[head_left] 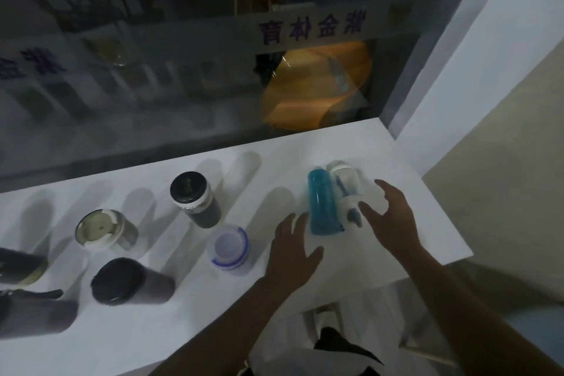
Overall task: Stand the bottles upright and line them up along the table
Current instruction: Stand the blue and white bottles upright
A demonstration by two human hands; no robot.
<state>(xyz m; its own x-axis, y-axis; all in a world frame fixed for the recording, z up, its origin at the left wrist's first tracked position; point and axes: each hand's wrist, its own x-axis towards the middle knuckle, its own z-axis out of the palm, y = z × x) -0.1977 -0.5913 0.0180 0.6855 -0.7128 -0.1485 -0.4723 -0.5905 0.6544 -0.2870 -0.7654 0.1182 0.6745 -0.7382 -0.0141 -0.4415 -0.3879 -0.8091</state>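
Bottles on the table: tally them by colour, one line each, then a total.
Blue: 1, blue bottle
Clear: 3, clear bottle, blue-ringed bottle, steel-lidded jar
Dark: 4, white-collared bottle, black tumbler, two at the left edge
Total: 8

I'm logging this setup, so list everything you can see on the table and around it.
Blue bottle: 1, translucent blue, right part of table, between the hands.
Clear bottle: 1, clear with white fittings, beside the blue one.
Blue-rimmed bottle: 1, clear, centre.
Black-lidded bottle: 1, dark, behind centre.
Pale-lidded jar: 1, left.
Black tumbler: 1, front left.
Dark bottles: 2, left edge.
Table: 1, white.
Left hand: open.
Right hand: open.
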